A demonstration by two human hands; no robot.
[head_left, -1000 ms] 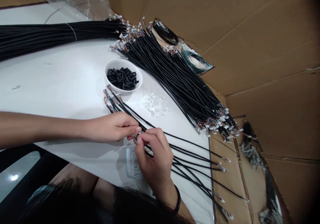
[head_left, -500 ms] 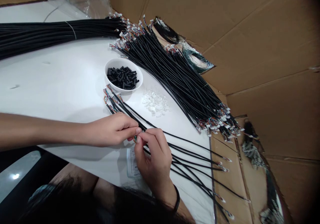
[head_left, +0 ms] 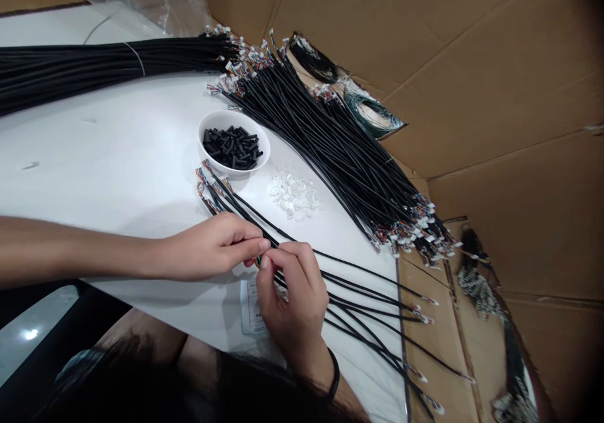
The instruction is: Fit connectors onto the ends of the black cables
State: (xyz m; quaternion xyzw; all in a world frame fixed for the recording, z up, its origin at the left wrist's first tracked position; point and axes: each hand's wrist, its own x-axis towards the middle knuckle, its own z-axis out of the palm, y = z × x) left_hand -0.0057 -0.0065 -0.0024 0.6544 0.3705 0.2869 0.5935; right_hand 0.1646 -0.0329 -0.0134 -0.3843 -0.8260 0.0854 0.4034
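Note:
My left hand (head_left: 226, 245) and my right hand (head_left: 295, 291) meet at the fingertips over the table's front part. Both are closed in a pinch on thin coloured wires (head_left: 257, 261) at a cable end; the exact piece between the fingertips is hidden. Beneath and beside the hands lies a loose group of black cables (head_left: 358, 261), with coloured wires and small connectors at their ends. Behind my left hand stands a white bowl (head_left: 202, 143) of short black tubes (head_left: 232, 147). Right of the bowl is a pile of small white pieces (head_left: 295, 194).
A large bundle of black cables (head_left: 321, 146) lies diagonally at the back right, another tied bundle (head_left: 94, 67) at the back left. Cardboard (head_left: 472, 95) rises behind the white table (head_left: 117, 152). A printed plastic packet (head_left: 251, 313) lies beside my right hand.
Both hands have shifted very slightly to the right, their fingertips still together. The cables and bowl look unchanged.

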